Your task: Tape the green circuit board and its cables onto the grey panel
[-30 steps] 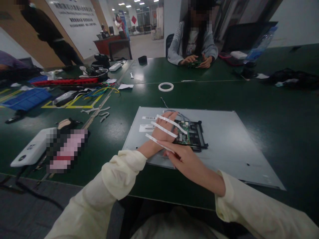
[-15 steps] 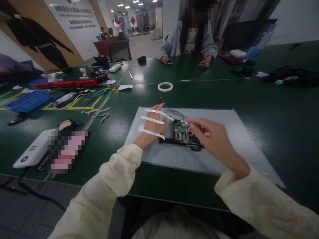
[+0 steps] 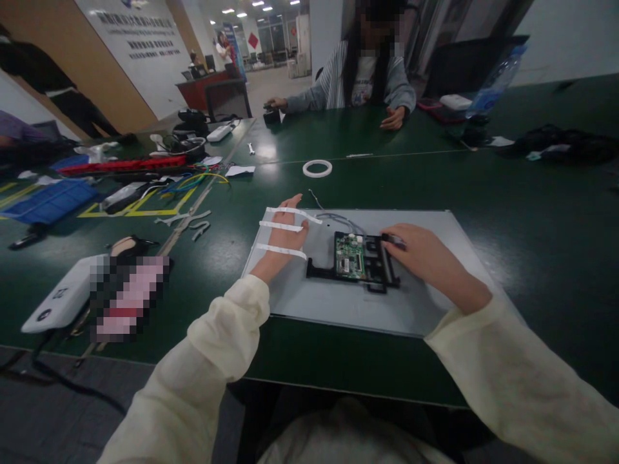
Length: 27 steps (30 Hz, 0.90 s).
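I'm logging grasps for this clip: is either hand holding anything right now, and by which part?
Neither hand grips anything. The left hand lies flat on the grey panel with three tape strips stuck across its back; the right hand presses the black bracket at its right edge.

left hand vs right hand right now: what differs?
The left hand lies flat on the grey panel, beside the circuit board, with three white tape strips stuck across its back. The right hand carries no strips, and its fingers touch the right end of the black bracket around the board. Both rest over the panel, in cream sleeves.
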{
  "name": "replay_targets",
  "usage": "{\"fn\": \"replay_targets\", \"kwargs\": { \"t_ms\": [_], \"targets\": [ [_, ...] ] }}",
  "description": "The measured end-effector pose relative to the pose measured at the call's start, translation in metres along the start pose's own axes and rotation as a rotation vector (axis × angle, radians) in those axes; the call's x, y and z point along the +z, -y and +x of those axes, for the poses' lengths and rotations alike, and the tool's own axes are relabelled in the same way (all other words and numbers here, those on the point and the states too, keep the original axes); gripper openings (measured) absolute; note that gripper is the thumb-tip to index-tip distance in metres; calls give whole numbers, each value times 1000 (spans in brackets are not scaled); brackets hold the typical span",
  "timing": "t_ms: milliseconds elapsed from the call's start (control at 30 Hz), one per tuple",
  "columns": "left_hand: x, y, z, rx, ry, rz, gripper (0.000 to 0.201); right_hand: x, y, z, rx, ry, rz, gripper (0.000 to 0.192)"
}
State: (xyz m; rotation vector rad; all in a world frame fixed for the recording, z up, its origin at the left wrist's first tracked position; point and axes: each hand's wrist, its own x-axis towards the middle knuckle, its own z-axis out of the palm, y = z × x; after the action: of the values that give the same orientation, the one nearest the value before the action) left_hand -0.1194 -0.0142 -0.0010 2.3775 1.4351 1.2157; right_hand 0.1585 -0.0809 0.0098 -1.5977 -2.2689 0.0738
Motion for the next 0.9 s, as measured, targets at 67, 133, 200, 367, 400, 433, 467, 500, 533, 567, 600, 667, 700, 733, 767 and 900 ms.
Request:
{"fn": "replay_targets", "kwargs": {
  "t_ms": [67,133,200,367,400,433,467,500,533,567,600,667,700,733,767,900],
  "targets": [
    [-1,-1,0,3,9,-1,53,-4,2,0,34,0,-26,25],
    [-1,-3,0,0,18,-2,53,-7,5,-1,75,-1,-54,22],
    [-1,-3,0,-3,24,2,53,-8,7,-2,113,0,-78,20],
    [-1,-4,0,15,24,28,54,-6,13,-4,170,-3,-154,18],
    [0,-4,0,18,23,30,54,-6,14,-5,188,3,-160,18],
    [0,-4,-1,20,22,30,54,-5,15,-5,203,14,-158,18],
    [0,-4,-1,20,21,28,53,-5,15,-6,211,29,-147,17],
    [0,-4,-1,20,20,25,53,-5,15,-6,210,41,-131,17],
    [0,-5,-1,21,19,20,52,-5,16,-6,198,48,-109,17],
    [0,-5,-2,23,19,14,52,-5,16,-6,181,50,-86,17],
    [0,-5,-2,25,19,7,51,-5,16,-5,163,48,-63,17],
    [0,-5,-2,28,17,-3,51,-6,16,-5,129,49,-30,16],
    [0,-5,-2,28,14,-4,50,-7,16,-4,114,54,-22,16],
    [0,-5,-1,27,8,-4,50,-8,16,-4,98,61,-18,15],
    [-1,-6,-1,28,0,-4,50,-9,15,-3,80,64,-16,15],
    [-5,-9,1,52,-74,-21,50,-12,12,-2,-20,33,-7,18]
  ]
}}
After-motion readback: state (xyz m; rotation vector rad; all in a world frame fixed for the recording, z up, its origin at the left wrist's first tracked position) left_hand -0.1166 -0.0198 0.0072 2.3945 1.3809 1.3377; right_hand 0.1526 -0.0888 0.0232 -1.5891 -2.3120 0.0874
